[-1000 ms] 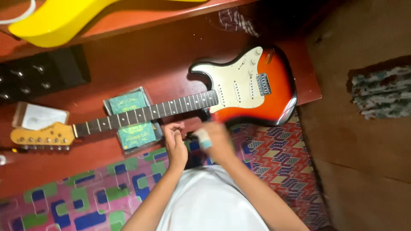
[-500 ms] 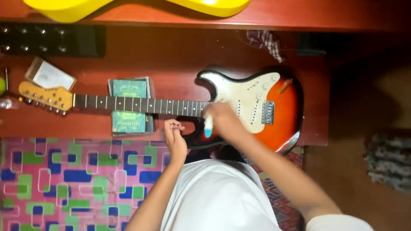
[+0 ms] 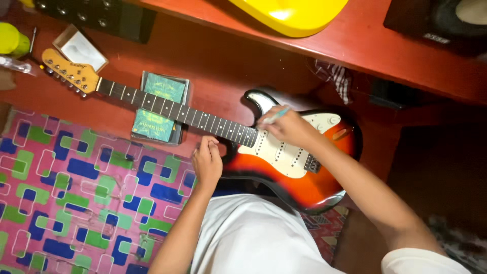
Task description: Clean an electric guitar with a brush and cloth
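Red flooring (image 3: 213,56) carries an electric guitar (image 3: 284,152) lying flat, its neck propped on a green box (image 3: 157,106) near the patterned mat's (image 3: 76,193) edge. Right hand (image 3: 289,127) pinches a pale tool (image 3: 274,117) over the body; left hand (image 3: 207,163), fingers curled, steadies the neck's base.

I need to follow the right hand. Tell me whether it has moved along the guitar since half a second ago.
Yes. The right hand, holding a pale blue tool, has shifted slightly from the guitar body's lower edge near the neck joint up onto the white pickguard.
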